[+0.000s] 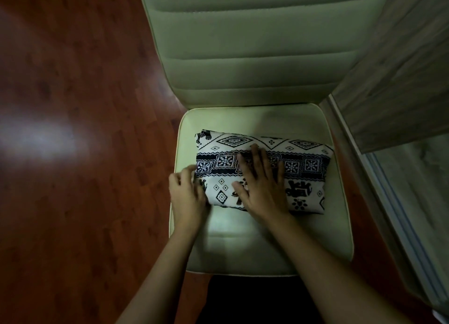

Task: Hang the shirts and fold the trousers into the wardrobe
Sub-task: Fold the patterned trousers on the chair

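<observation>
Trousers (pixel 301 168): folded into a black-and-white patterned rectangle, lying on the chair seat.
Right hand (pixel 261 190): flat on top of the fold, fingers straight and spread.
Left hand (pixel 187 195): fingers curled, gripping the fold's left edge.
Chair (pixel 243 246): pale green, on a red-brown wooden floor (pixel 73 202).

The trousers (pixel 303 170) are folded into a compact, flat rectangle, long side running left to right, and lie on the seat (pixel 243 241) of a pale chair, toward its back half. The fabric is white with black print: a dark band of square flower motifs across the middle, diamonds and zigzags above, animal-like figures and small diamonds below.
</observation>
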### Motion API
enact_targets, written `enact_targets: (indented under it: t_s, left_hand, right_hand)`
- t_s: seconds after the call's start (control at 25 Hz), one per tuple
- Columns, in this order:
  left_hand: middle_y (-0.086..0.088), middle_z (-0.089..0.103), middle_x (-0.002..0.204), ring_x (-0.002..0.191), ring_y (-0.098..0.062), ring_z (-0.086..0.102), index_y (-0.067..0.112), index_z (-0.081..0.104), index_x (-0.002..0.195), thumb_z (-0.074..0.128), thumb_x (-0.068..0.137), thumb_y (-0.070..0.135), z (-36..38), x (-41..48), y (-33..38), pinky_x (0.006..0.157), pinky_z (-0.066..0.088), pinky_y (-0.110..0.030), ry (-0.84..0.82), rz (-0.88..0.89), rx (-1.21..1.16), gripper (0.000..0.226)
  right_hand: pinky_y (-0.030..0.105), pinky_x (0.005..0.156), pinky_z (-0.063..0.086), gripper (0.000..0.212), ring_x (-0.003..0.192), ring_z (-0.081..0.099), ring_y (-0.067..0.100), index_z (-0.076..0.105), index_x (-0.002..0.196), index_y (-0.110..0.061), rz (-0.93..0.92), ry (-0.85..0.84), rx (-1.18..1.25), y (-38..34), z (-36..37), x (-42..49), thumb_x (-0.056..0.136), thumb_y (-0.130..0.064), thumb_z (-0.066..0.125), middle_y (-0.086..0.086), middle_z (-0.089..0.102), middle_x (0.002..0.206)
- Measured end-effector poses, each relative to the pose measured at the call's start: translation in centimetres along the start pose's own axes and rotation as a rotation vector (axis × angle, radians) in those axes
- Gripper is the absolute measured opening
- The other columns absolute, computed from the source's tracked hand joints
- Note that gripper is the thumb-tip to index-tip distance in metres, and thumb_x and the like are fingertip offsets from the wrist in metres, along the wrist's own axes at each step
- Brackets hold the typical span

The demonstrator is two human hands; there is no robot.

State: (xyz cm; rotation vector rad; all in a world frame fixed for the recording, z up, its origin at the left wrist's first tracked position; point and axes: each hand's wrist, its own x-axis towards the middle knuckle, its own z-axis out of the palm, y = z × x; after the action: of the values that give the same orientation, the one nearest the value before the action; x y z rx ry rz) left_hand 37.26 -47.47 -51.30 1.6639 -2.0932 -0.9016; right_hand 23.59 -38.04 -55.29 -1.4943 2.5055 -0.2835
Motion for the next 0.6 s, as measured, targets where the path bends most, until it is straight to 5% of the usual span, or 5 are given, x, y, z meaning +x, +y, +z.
enact_targets:
  t_s: [0.12,0.2,0.32,0.48,0.6]
  left_hand:
    - [-0.013,0.051,0.136,0.129,-0.027,0.043,0.009,0.051,0.133,0.037,0.083,0.017,1.6,0.4,2.4,0.104,0.035,-0.039,-0.102,0.362,0.186,0.053]
    - [-0.003,0.020,0.155,0.144,-0.020,0.011,0.017,0.022,0.148,0.023,0.092,0.033,3.0,1.1,3.5,0.114,0.017,-0.046,-0.271,0.439,0.367,0.058]
    - [0.009,-0.018,0.152,0.142,-0.013,-0.018,0.042,-0.011,0.144,0.008,0.093,0.056,4.5,3.1,2.2,0.113,0.000,-0.047,-0.406,0.370,0.498,0.056]
    - [0.012,-0.013,0.154,0.142,-0.005,-0.016,0.033,-0.007,0.147,0.003,0.091,0.057,4.9,3.5,1.4,0.114,0.003,-0.049,-0.378,0.280,0.358,0.062]
    - [0.003,-0.006,0.158,0.145,-0.013,-0.007,0.020,0.000,0.150,0.005,0.093,0.055,5.3,2.7,2.1,0.113,0.009,-0.052,-0.276,0.140,0.488,0.068]
  right_hand:
    - [0.046,0.110,-0.018,0.061,0.142,-0.019,0.011,-0.002,0.147,-0.025,0.081,0.010,0.071,-0.2,-0.3,0.2,0.094,-0.054,0.010,-0.004,-0.001,0.157]
    - [0.051,0.114,-0.006,0.057,0.142,-0.011,0.009,-0.001,0.146,-0.024,0.078,0.010,0.106,0.3,-0.3,0.3,0.096,-0.047,0.012,-0.004,0.001,0.156]
    - [0.057,0.112,-0.006,0.058,0.143,-0.005,0.014,0.001,0.147,-0.030,0.236,0.044,0.055,3.0,-0.2,0.3,0.094,-0.053,0.011,-0.003,-0.003,0.156]
    - [0.055,0.112,0.003,0.070,0.145,0.007,0.028,0.008,0.149,-0.024,0.510,0.110,0.120,4.2,-0.2,0.1,0.090,-0.059,0.020,0.011,0.010,0.157]
    - [0.054,0.112,0.006,0.085,0.145,0.008,0.028,0.009,0.149,-0.011,0.701,0.078,0.147,3.5,-0.6,-0.4,0.086,-0.066,0.017,0.012,0.008,0.157]
